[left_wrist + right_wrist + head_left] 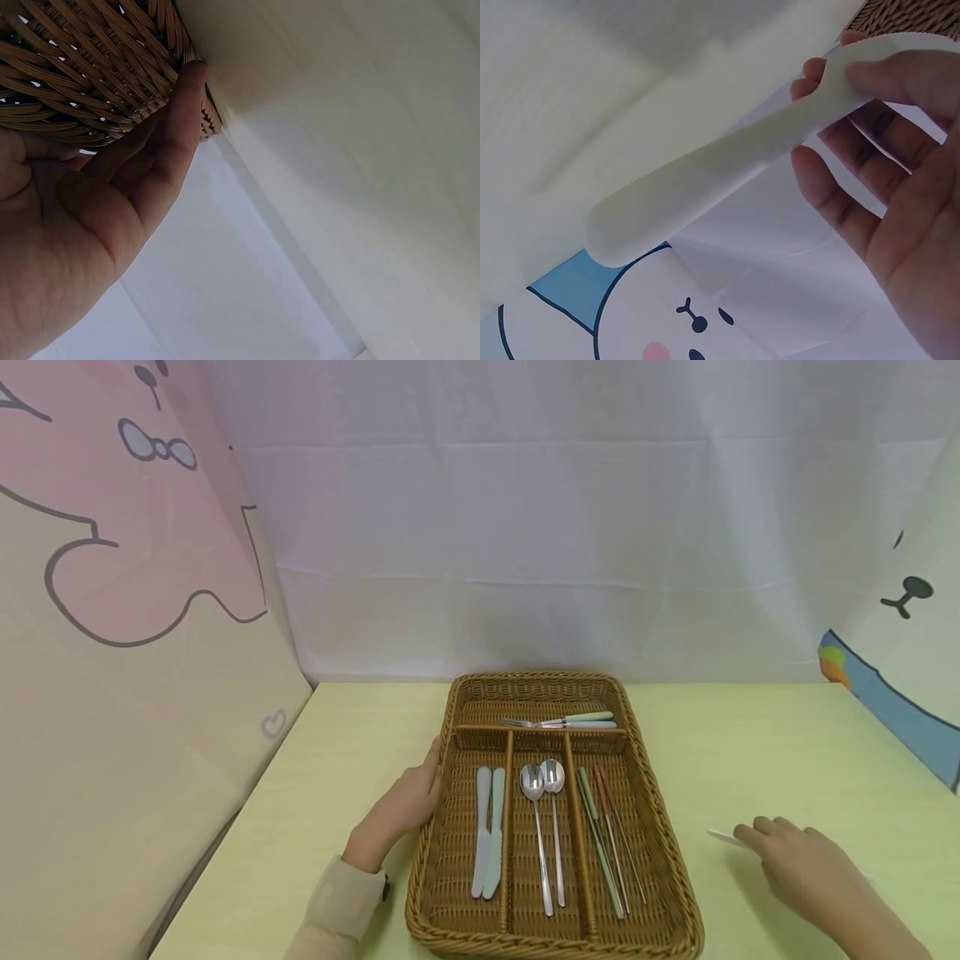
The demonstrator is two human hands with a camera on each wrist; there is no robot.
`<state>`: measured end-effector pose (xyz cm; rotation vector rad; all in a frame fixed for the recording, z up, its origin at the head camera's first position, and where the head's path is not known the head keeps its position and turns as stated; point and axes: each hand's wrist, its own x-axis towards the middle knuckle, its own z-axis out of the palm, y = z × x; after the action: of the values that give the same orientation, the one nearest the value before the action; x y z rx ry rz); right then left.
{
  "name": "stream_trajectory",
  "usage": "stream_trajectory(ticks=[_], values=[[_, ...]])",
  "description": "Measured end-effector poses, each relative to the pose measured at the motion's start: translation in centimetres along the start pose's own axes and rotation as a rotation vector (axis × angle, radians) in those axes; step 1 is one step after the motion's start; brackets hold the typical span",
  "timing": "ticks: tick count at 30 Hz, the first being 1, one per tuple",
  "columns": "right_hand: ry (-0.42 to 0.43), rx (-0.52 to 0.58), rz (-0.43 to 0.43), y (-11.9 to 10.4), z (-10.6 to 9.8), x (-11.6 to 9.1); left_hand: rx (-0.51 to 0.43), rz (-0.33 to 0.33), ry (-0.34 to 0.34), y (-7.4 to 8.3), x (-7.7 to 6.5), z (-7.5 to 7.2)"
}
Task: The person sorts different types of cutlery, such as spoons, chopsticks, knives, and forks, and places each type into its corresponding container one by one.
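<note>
A brown wicker cutlery basket [664, 827] with several compartments stands in the middle of the table. Against its left side rests my left hand [405, 800], its fingers laid along the woven outer wall in the left wrist view. To the right of the basket, low over the table, my right hand [806, 864] pinches a pale table knife [697, 180] between thumb and fingers. Its rounded handle points away from the palm, and a finely serrated blade edge shows near the thumb. In the head view the hand covers most of that knife.
Two knives [482, 835] lie in the basket's left compartment, two spoons [553, 777] in the middle, green and red chopsticks [600, 843] at right. Forks [588, 717] lie across the back compartment. A white cloth [525, 543] hangs behind the pale yellow table [750, 735].
</note>
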<state>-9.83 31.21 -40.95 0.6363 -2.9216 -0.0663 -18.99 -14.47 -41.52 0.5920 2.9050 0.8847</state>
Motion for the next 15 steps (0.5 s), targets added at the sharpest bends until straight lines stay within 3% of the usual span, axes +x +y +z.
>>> stream_trajectory(ticks=[15], values=[[0.291, -0.083, -0.167, -2.8, -2.7, 3.7, 0.022, -0.008, 0.011, 0.1, 0.0, 0.0]])
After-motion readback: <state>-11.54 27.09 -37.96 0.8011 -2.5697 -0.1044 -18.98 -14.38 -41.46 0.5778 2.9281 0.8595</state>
